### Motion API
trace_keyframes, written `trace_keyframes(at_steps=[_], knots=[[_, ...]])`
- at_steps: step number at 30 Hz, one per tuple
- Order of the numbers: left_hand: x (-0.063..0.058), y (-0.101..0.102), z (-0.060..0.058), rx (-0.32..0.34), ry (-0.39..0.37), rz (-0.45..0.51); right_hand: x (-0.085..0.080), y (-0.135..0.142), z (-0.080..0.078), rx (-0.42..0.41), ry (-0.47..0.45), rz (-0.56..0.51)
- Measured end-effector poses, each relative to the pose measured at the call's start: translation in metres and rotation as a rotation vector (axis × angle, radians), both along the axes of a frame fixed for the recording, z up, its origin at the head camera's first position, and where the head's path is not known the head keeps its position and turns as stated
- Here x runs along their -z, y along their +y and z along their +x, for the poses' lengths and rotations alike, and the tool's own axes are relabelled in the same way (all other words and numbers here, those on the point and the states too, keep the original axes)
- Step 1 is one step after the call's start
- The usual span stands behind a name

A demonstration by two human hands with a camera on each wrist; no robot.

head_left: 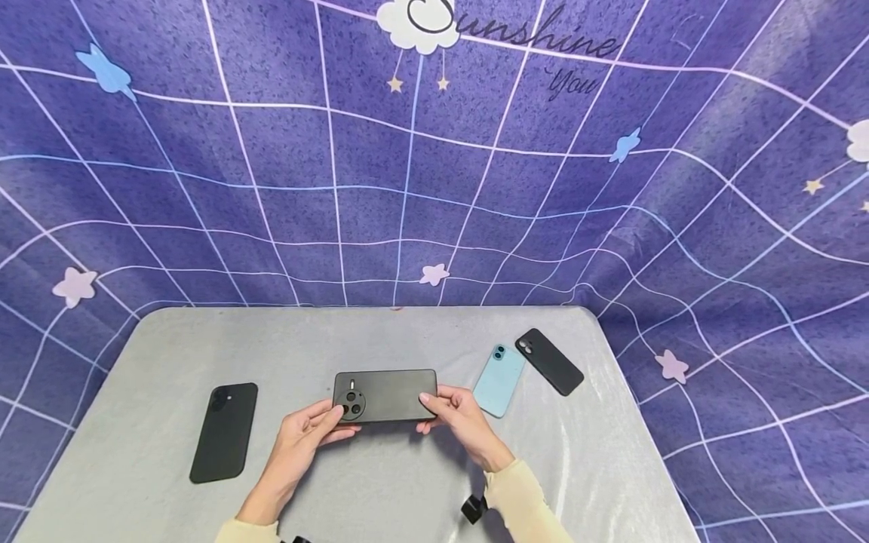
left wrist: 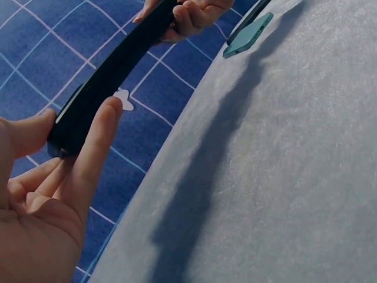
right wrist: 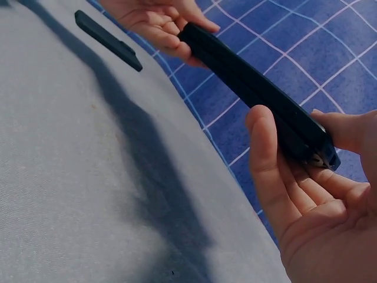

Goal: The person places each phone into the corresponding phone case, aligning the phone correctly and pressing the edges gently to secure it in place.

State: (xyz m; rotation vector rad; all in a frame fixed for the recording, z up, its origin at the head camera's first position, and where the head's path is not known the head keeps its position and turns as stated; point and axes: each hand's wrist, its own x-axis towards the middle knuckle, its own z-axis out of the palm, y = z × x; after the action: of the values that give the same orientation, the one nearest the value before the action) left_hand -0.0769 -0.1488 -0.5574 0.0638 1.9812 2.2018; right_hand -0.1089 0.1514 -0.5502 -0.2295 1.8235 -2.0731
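Observation:
A dark grey smartphone, its back with a round camera ring facing up, is held sideways above the table by both hands. My left hand pinches its camera end, thumb on top and fingers beneath. At the opposite end my right hand grips it the same way. Edge-on in the left wrist view, the phone looks thick and dark; a lengthwise line runs along its side. The right wrist view shows the phone clear of the tabletop, with a small opening at its near end. Its screen side is hidden.
On the grey-covered table, a black phone or case lies to the left. To the right are a light blue phone and a black phone case with camera cut-outs. A purple grid-patterned curtain hangs behind.

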Motion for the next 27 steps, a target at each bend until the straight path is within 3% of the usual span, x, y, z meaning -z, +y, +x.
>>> trace_keyframes(at_steps=[10, 21, 27], knots=[[0.0054, -0.0047, -0.0019, 0.056, 0.008, 0.009, 0.0018, -0.0027, -0.0001, 0.007, -0.010, -0.001], [0.0022, -0.0033, -0.0021, 0.045, -0.084, -0.047, 0.0017, -0.0030, -0.0013, 0.008, -0.002, 0.010], [0.0015, -0.0024, -0.0031, 0.036, -0.076, -0.039, 0.0019, -0.0027, -0.0019, 0.011, -0.005, 0.005]])
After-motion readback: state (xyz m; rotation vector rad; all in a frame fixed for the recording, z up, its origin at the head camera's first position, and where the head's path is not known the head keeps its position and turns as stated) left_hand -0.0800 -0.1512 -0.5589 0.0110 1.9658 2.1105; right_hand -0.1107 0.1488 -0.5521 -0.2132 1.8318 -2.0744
